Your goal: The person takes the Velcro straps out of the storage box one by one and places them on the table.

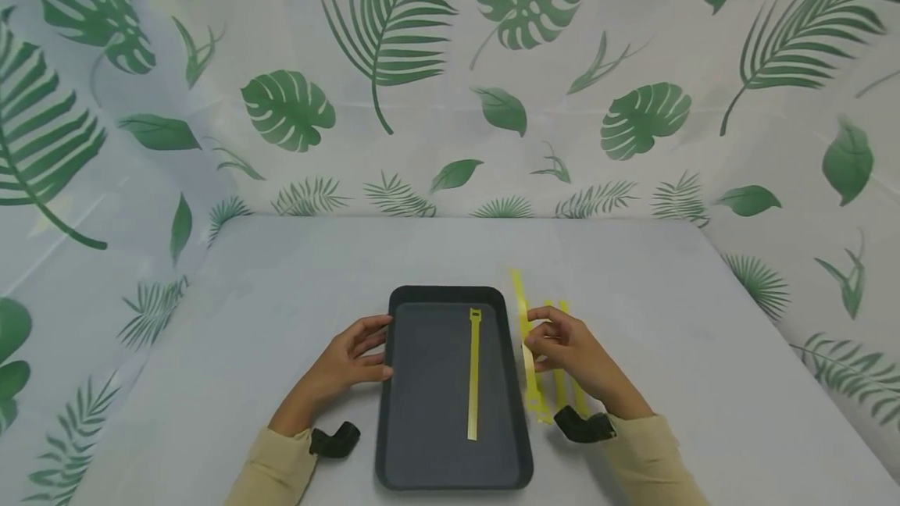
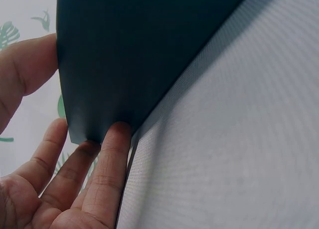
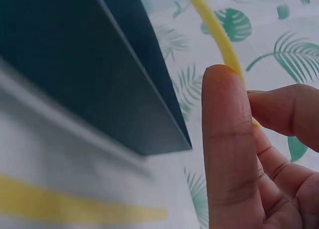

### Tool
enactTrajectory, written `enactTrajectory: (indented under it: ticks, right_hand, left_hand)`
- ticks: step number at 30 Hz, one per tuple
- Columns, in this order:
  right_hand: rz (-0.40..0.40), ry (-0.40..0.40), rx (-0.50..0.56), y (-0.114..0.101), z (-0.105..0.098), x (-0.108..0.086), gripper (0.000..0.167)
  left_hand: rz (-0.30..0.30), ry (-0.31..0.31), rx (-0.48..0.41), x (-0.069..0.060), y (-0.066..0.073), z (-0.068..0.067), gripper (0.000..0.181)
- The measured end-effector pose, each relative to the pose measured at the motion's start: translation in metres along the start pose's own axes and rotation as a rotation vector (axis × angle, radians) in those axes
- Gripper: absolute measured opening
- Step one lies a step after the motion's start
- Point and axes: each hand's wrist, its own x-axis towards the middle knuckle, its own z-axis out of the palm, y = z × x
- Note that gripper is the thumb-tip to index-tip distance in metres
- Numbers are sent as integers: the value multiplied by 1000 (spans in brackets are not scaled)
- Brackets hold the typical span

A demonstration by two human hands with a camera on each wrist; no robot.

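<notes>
A dark grey rectangular tray lies lengthwise before me. My left hand touches its left side; in the left wrist view, fairly straight fingers rest against the tray's outer wall. One yellow cable tie, flat with a slotted head, lies inside the tray, head at the far end. Just right of the tray, my right hand pinches another yellow cable tie between thumb and fingers. That strap bends slightly above the hand in the right wrist view.
More yellow cable ties lie on the white table beneath and beside my right hand, partly hidden by it. A leaf-patterned curtain stands behind the table and along its sides. Black wrist cameras sit on both wrists.
</notes>
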Motion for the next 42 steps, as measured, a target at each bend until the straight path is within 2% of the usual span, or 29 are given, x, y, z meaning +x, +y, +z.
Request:
enactTrajectory:
  ticks: [12,18,30,38,42]
  right_hand:
    - [28,46,-4,12,-19,-13,43]
    - [73,74,-12,20,-29,-16,45]
    - [160,125,-24,32,-52,-27,52]
    - [195,121,-6,37,-63,-34,53]
    - [238,132,-19,39,-67,-36,54]
  left_hand:
    - [5,3,6,-1,0,-1,88]
    - [6,14,36,-2,0,-2,87]
    - [23,-7,30,-1,-1,0,86]
    - [32,-8,18,0,-2,0,86]
    - [30,-6,18,0,-2,0,86]
